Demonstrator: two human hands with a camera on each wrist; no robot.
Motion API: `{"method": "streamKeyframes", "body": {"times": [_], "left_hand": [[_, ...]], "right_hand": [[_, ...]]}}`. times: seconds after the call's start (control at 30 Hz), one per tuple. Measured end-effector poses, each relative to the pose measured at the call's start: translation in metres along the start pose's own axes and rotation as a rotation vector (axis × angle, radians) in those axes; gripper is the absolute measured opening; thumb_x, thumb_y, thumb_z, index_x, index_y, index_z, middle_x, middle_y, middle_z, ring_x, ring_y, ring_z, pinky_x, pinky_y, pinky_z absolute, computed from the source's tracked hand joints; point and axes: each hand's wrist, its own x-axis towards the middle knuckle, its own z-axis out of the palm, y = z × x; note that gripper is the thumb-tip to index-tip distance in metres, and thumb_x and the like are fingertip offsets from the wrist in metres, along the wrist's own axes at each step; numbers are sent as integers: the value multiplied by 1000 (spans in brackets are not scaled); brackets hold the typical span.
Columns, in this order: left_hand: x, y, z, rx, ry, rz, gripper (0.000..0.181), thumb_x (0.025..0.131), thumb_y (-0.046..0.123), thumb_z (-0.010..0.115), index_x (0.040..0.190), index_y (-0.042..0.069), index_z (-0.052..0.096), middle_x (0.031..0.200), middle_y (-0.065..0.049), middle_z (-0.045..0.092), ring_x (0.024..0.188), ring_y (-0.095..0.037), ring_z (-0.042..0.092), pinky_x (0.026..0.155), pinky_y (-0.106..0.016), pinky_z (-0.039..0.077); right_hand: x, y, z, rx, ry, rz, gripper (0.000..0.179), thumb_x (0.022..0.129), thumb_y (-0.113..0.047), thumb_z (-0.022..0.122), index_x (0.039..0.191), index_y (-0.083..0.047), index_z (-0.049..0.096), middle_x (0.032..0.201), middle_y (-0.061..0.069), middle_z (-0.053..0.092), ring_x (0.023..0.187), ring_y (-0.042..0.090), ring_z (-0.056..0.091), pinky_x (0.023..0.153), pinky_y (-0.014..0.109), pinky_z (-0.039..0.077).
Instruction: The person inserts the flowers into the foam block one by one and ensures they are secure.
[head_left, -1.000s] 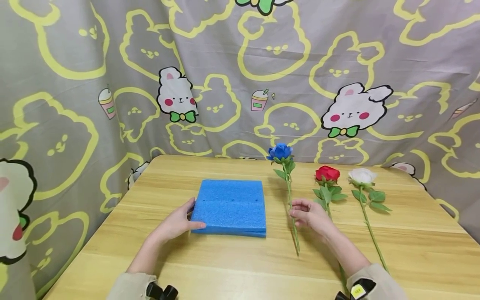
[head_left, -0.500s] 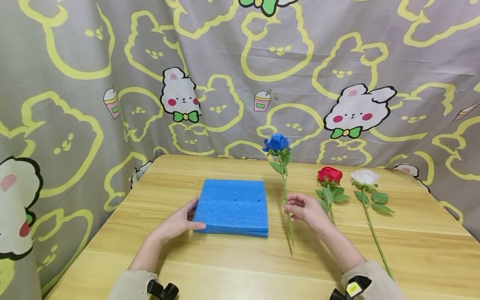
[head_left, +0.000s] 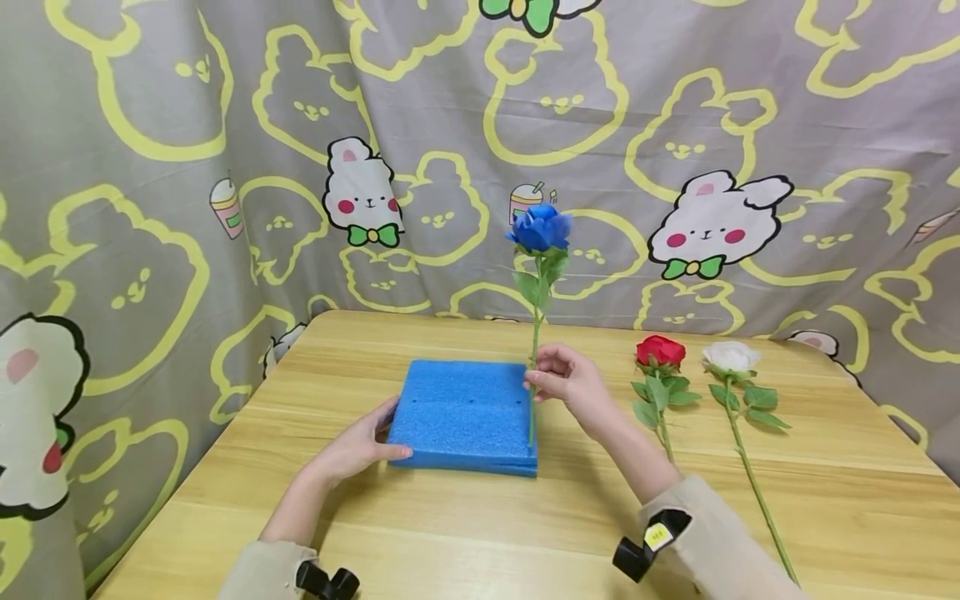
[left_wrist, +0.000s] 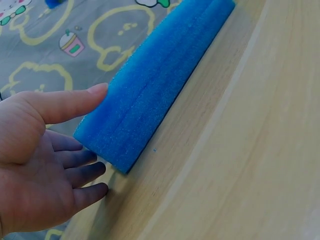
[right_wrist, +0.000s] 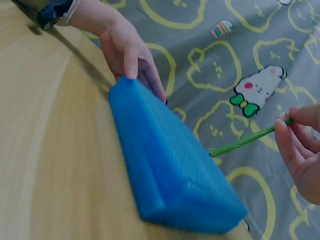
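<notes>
A blue foam block (head_left: 461, 417) lies on the table, with a row of three small dark holes across its top. At its front left corner is my left hand (head_left: 352, 446), thumb resting on the edge and fingers extended along the side. In the left wrist view those fingers (left_wrist: 82, 172) are spread and nearly straight. My right hand (head_left: 573, 385) pinches the stem of an artificial blue rose (head_left: 542, 229) and holds it upright, bloom on top. The green stem's (right_wrist: 245, 143) cut lower end shows in the right wrist view, just above the block's top.
To the right lie an artificial red rose (head_left: 660, 354) and a white rose (head_left: 731, 357), blooms toward the back. The right forearm passes over the red rose's stem. A patterned grey curtain (head_left: 450, 108) hangs behind the wooden table (head_left: 450, 533).
My right hand has lifted the blue rose off the table side, moving it left and up until its stem overlaps the block's right edge. The left hand keeps its place on the block.
</notes>
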Motion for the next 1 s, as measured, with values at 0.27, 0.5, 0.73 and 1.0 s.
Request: {"method": "streamKeyframes", "body": {"times": [0.27, 0.5, 0.73, 1.0], "left_hand": [[0, 0, 1, 11, 8, -11, 94, 80, 25, 73, 145, -6, 14, 149, -25, 19, 135, -39, 20, 107, -51, 18], [0, 0, 0, 8, 12, -10, 92, 80, 24, 73, 145, -5, 15, 148, -26, 20, 134, -41, 22, 107, -53, 19], [0, 1, 0, 13, 24, -30, 92, 79, 25, 74, 146, -3, 17, 148, -26, 22, 134, -40, 22, 107, -53, 19], [0, 3, 1, 9, 23, -25, 90, 80, 23, 74, 145, -5, 18, 146, -27, 24, 133, -41, 24, 106, -53, 20]], "right_hand": [[19, -5, 23, 12, -16, -123, 26, 85, 8, 59, 109, 10, 50, 81, 7, 63, 75, 20, 66, 60, 29, 54], [30, -3, 43, 17, -15, -179, 21, 87, 9, 56, 106, 7, 50, 84, 15, 64, 72, 16, 65, 59, 30, 54], [39, 1, 63, -6, -42, -196, 24, 87, 11, 54, 111, 12, 48, 89, 24, 61, 78, 28, 65, 65, 33, 55], [44, 5, 80, -52, -78, -142, 24, 90, 8, 52, 114, 9, 52, 98, 30, 60, 87, 36, 63, 71, 34, 54]]}}
